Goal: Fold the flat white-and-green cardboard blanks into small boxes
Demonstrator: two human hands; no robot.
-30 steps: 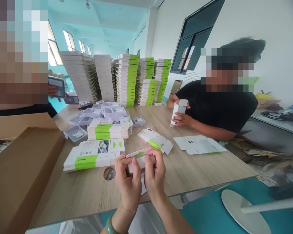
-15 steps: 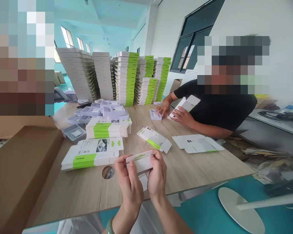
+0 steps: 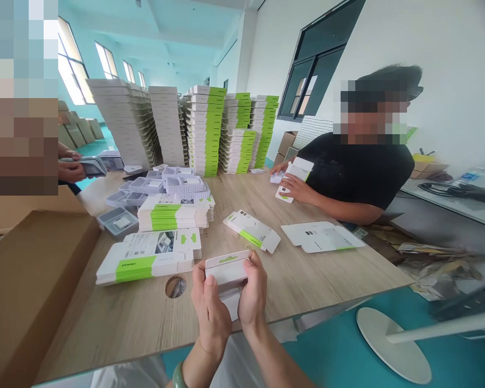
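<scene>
Near the table's front edge, a small white cardboard box (image 3: 226,274) with a green-edged hang slot is held between both hands. My left hand (image 3: 210,304) wraps its left side, thumb pressed on the front panel. On the right side my right hand (image 3: 254,293) grips it the same way. A white flap hangs below, between the palms. Beyond the hands lies a white-and-green carton (image 3: 253,229), and to its right flattened cartons (image 3: 323,237). Left of my hands is a stack of flat cartons (image 3: 145,264).
Clear plastic trays (image 3: 147,185) are heaped behind another carton stack (image 3: 173,213). Tall stacks of boxes (image 3: 204,129) line the table's back. A brown cardboard box (image 3: 36,269) stands at left. Across at right, a co-worker (image 3: 347,172) handles a carton and tray. The table has a round hole (image 3: 175,286).
The view has shifted slightly. My hands still grip the box, which has tipped so more of its front panel shows. The co-worker at right has brought the tray and carton together.
</scene>
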